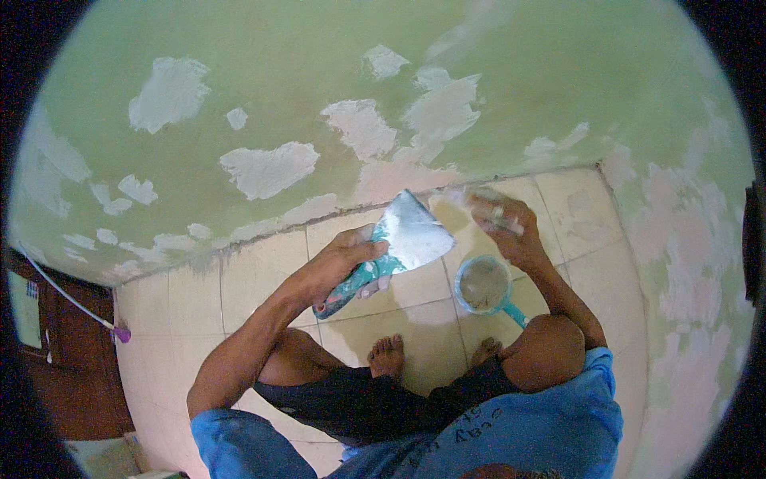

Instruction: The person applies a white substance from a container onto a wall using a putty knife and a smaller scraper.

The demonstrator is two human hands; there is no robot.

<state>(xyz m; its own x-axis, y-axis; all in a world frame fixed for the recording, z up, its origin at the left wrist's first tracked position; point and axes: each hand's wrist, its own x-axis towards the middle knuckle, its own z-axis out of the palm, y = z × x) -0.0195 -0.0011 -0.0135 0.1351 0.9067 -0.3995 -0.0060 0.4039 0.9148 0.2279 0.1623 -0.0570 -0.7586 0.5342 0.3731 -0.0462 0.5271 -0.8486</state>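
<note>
My left hand point(343, 259) is closed round the teal, putty-smeared handle of a broad putty knife point(415, 235). Its wide metal blade points up and to the right, above the tiles. My right hand point(507, 223) is raised near the foot of the wall, with whitish smears on it. Motion blurs its fingers, so whether it holds anything is unclear. Below that hand, a light-blue dipper point(507, 302) with a teal handle stands on the floor, with greyish contents inside. The green wall point(279, 88) ahead carries several pale putty patches point(270, 169).
Cream tiles cover the floor point(263, 275), between my bare feet point(387, 355) and the wall. Another patched wall point(678, 239) rises on the right. At the far left are dark brown furniture point(76, 363) and a thin white stick with a purple end point(121, 334).
</note>
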